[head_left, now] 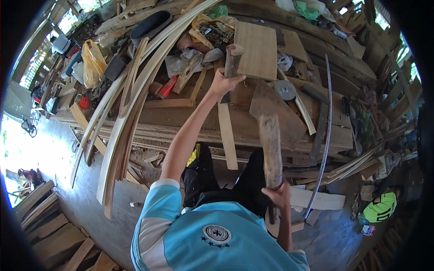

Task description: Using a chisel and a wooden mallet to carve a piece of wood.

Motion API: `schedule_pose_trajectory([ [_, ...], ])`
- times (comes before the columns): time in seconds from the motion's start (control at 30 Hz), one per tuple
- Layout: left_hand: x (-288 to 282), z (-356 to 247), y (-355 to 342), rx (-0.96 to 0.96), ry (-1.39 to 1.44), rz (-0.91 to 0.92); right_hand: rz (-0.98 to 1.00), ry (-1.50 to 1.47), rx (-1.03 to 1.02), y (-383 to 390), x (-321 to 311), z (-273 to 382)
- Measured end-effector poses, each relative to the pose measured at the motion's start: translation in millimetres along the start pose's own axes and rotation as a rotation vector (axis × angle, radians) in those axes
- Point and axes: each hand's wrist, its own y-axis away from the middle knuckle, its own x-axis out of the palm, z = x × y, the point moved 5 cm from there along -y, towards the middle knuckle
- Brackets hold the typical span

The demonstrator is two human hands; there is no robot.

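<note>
My left hand is closed around the thick round wooden handle of a chisel, held upright over the bench. Its dark flat blade shows just under my fist, at the upper end of a narrow pale wood strip. That strip juts over the bench's near edge toward my legs. My right hand grips the lower end of a rough, worn wooden mallet, raised in front of my body and apart from the chisel. Where the blade tip meets the wood is hidden from view.
Long curved wood strips overhang the bench's left side. A red tool, a flat board, a grey disc and a dark triangular plate lie on the bench. A person in a yellow-green shirt is low at the right.
</note>
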Motion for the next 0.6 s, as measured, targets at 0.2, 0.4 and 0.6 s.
schedule_pose_trajectory([
  [0.2,-7,1,16,0.201,-0.157,-0.112,-0.246,-0.119,-0.641,-1,-40,203],
  [0.4,-5,9,6,0.213,-0.057,-0.091,-0.190,0.084,-0.754,-22,-28,257],
  [0.6,6,7,11,0.286,0.343,-0.198,0.019,0.275,-0.761,-38,-3,241],
])
